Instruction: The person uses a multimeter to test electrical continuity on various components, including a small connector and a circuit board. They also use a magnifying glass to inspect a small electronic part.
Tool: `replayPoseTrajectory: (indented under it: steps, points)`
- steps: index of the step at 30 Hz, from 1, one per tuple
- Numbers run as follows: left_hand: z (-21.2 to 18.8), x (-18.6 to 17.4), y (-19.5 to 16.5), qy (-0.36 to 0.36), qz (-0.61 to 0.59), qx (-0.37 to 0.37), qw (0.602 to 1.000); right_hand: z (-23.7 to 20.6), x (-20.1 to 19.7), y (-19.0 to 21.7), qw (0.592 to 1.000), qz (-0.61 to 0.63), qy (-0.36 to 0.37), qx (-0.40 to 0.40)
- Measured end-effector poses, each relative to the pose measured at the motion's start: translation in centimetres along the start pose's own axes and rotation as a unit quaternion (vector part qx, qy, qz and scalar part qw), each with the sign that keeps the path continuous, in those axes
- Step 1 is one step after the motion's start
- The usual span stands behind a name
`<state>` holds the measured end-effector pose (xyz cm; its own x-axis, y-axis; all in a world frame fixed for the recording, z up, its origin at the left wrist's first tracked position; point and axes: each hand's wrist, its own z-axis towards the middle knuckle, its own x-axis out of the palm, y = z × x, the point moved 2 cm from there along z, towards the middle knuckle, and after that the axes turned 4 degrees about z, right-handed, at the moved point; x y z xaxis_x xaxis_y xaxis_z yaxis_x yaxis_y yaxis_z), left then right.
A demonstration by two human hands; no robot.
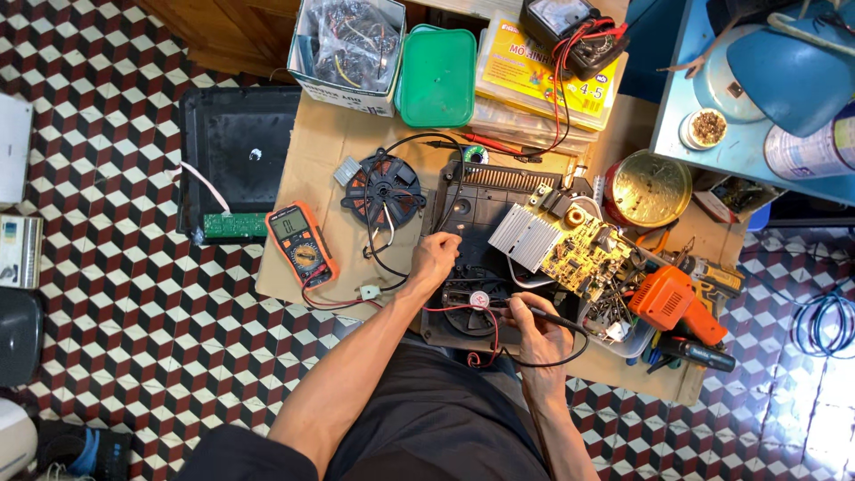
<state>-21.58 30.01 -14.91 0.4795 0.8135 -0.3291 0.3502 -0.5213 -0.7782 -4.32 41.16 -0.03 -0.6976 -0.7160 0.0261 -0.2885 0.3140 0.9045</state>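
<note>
- Looking down at a cardboard sheet (329, 142) on a tiled floor, with one open black appliance base (472, 214) in the middle.
- Left hand (434, 260): fingers curled, resting on the base near its left edge; can't tell if it pinches anything.
- Right hand (535, 331): closed round one black probe (557, 320), pen-style, tip pointing left toward the small fan (478, 301) in the base. Red and black leads loop just under it.
- Meters: two. One orange multimeter (301, 242) lies left of the base; one black analogue meter (570, 27) sits on the yellow box (543, 76) at top.
- Boards: one yellow circuit board (590, 256) with a finned heatsink (525, 237), tipped over the base's right side; one green board (233, 224) by the black glass panel (239, 147) at left.
- One copper coil disc (385, 190), top left of the base, wires running from it.
- One orange solder gun (674, 303) at right, beside the board.
- Containers: carton (347, 85) holds bagged wires; clear tray (637, 343) under the gun holds screws and small bits; green lidded box (436, 78) is shut, contents hidden; small round tin (707, 128) on the blue stand holds brown bits.
- One gold round lid (648, 187) at right.
</note>
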Motion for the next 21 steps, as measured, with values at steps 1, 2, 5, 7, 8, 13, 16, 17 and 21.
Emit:
replayPoseTrajectory:
  steps: [1,2,5,7,8,13,16,17,21]
  points:
    - [-0.2,-0.5,0.2,0.006,-0.009,-0.009,1.0,-0.1,0.3,0.1,1.0,-0.005,0.001,-0.009]
    - [-0.5,-0.9,0.4,0.012,-0.018,-0.018,1.0,-0.2,0.5,0.0,1.0,-0.003,-0.007,-0.003]
    - [-0.9,-1.5,0.3,-0.005,0.01,0.032,0.999,-0.8,1.0,-0.2,1.0,0.002,-0.026,0.016]
    - [-0.8,-1.5,0.1,-0.015,0.037,0.06,0.997,-1.3,1.3,-0.5,0.999,0.012,-0.034,0.029]
    - [-0.7,-1.3,0.0,-0.012,0.047,0.059,0.997,-1.5,1.5,-0.7,0.999,0.023,-0.039,0.017]
    - [-0.1,-0.4,0.4,-0.015,0.097,0.073,0.992,-2.7,1.7,-2.0,0.996,0.052,-0.074,0.002]
    - [-0.2,-0.3,0.6,0.005,0.067,0.055,0.996,-3.5,1.7,-2.7,0.996,0.062,-0.065,0.011]
    - [-0.3,-0.5,0.7,0.004,0.068,0.061,0.996,-3.9,1.8,-2.7,0.997,0.054,-0.063,0.0]
    - [-1.9,-1.5,0.2,0.025,0.038,0.069,0.997,-4.5,2.7,-1.9,0.988,-0.072,-0.056,-0.127]
